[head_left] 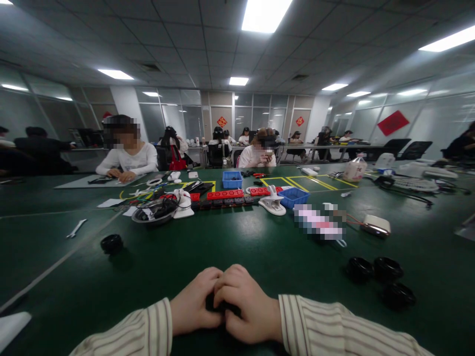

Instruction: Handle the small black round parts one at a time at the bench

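My left hand (195, 302) and my right hand (248, 304) rest together on the green table (267, 247) near its front edge, both in striped sleeves. Their fingers curl round a small black object (214, 305) held between them; only a dark sliver of it shows, so I cannot name it. A single black round cap (111, 243) lies to the left of my hands. Three more black round caps (386, 281) lie in a cluster to the right.
Farther back stand two blue bins (294, 197), a row of red and black blocks (230, 198), a white clamp (272, 202), a clear bowl with cables (154, 211) and a small wrench (76, 228). Several people sit at the far side and at other tables.
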The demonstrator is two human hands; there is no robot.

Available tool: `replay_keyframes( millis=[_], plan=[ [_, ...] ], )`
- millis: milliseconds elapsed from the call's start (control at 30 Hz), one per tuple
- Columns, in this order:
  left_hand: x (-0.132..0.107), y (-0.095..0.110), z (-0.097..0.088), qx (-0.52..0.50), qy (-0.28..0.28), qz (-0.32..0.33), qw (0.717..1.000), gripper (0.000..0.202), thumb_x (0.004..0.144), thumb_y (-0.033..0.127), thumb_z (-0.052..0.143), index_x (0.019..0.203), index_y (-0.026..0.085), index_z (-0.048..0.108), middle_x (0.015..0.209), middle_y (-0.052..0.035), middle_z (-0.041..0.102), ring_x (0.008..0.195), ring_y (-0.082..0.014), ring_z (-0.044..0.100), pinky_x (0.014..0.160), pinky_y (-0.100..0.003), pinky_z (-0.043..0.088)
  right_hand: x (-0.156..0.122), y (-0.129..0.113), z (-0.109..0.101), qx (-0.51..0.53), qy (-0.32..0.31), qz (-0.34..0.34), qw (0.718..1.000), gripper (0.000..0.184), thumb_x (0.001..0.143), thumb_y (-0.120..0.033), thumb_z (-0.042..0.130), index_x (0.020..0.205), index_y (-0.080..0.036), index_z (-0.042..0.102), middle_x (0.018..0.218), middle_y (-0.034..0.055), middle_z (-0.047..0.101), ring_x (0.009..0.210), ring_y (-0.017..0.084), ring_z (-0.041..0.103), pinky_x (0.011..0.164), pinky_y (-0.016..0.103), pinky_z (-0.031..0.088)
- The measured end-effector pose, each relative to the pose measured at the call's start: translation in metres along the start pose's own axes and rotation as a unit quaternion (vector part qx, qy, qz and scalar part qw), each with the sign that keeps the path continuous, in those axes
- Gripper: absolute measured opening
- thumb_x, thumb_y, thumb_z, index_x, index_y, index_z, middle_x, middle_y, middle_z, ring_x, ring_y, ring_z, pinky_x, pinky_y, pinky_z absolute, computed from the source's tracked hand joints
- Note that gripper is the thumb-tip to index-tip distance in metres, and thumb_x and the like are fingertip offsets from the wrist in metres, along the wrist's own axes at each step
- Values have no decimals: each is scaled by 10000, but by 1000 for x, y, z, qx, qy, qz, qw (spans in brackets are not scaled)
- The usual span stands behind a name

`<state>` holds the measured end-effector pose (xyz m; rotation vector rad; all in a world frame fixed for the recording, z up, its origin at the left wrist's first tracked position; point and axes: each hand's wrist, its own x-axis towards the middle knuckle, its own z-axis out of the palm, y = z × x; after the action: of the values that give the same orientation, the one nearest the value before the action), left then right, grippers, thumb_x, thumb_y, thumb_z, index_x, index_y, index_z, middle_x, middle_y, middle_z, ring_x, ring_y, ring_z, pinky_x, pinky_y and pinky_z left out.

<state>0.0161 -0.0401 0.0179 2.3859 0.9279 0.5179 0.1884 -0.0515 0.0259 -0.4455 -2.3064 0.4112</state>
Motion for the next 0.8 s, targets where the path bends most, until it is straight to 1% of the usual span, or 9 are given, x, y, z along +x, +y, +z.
replay_keyframes(
  millis=[100, 200, 267, 333, 433, 533, 633, 733, 800],
  plan=[
    [1, -1, 0, -5, -11, 22, 1000, 359, 578, 88, 656, 908, 217, 597, 982, -1, 543, 963, -198, 488, 884, -294, 385, 1, 0, -1, 7, -10, -25, 1000, 221, 604, -212, 354, 772, -182, 495, 769, 16, 574, 768, 147, 505, 847, 348, 327],
    [1, -2, -1, -1, -7, 24, 1000, 414, 611, 189, 694, 1002, 217, 560, 1045, -21, 537, 997, -218, 479, 927, -332, 372, 2, -3, -3, 14, 4, -17, 1000, 258, 670, -262, 373, 873, -174, 505, 819, 39, 577, 816, 167, 499, 843, 349, 337],
    [0, -2, -1, 13, 2, 16, 1000, 500, 626, 318, 714, 1073, 211, 517, 1076, -46, 528, 1012, -238, 476, 973, -396, 339, 2, -4, -5, 13, 22, 8, 1000, 274, 723, -308, 392, 927, -163, 504, 867, 58, 566, 842, 179, 486, 819, 343, 349],
    [-1, -1, 0, 37, 6, 1, 999, 609, 608, 424, 724, 1121, 206, 478, 1099, -67, 519, 1038, -262, 467, 1021, -483, 261, 1, -5, -5, 9, 37, 38, 999, 296, 760, -360, 410, 956, -157, 503, 895, 67, 550, 845, 186, 471, 804, 345, 350],
    [-3, 4, 1, 72, 12, -21, 997, 722, 562, 483, 738, 1156, 199, 442, 1114, -82, 511, 1072, -286, 453, 1041, -556, 173, -1, -3, -3, 4, 49, 72, 996, 364, 781, -451, 434, 978, -152, 502, 905, 71, 536, 830, 190, 456, 781, 346, 349],
    [-3, 9, 2, 101, 35, -28, 994, 561, 628, 455, 689, 1086, 196, 495, 1041, -70, 537, 1027, -261, 485, 1048, -540, 175, -2, 0, 0, -8, 42, 108, 993, 390, 754, -493, 494, 940, -151, 520, 887, 65, 529, 805, 186, 445, 757, 338, 349],
    [-1, 10, 2, 113, 42, -31, 992, 382, 631, 334, 681, 970, 206, 558, 956, -38, 548, 956, -227, 512, 1052, -507, 182, -2, 1, 2, -17, 20, 131, 991, 284, 728, -393, 551, 892, -161, 545, 875, 52, 531, 813, 177, 450, 751, 322, 346],
    [0, 8, 1, 88, 29, -20, 995, 336, 558, 234, 705, 867, 199, 580, 916, -17, 541, 922, -210, 511, 1051, -473, 190, -1, 0, 1, -7, 10, 107, 994, 202, 706, -298, 521, 853, -166, 561, 862, 47, 542, 823, 170, 467, 749, 311, 347],
    [0, 4, 1, 57, 16, -12, 998, 305, 535, 192, 705, 816, 193, 583, 909, -10, 532, 902, -202, 504, 1012, -425, 272, 0, -1, 0, 4, 10, 63, 998, 181, 684, -257, 469, 813, -167, 559, 838, 42, 557, 829, 166, 481, 758, 310, 346]
  ],
)
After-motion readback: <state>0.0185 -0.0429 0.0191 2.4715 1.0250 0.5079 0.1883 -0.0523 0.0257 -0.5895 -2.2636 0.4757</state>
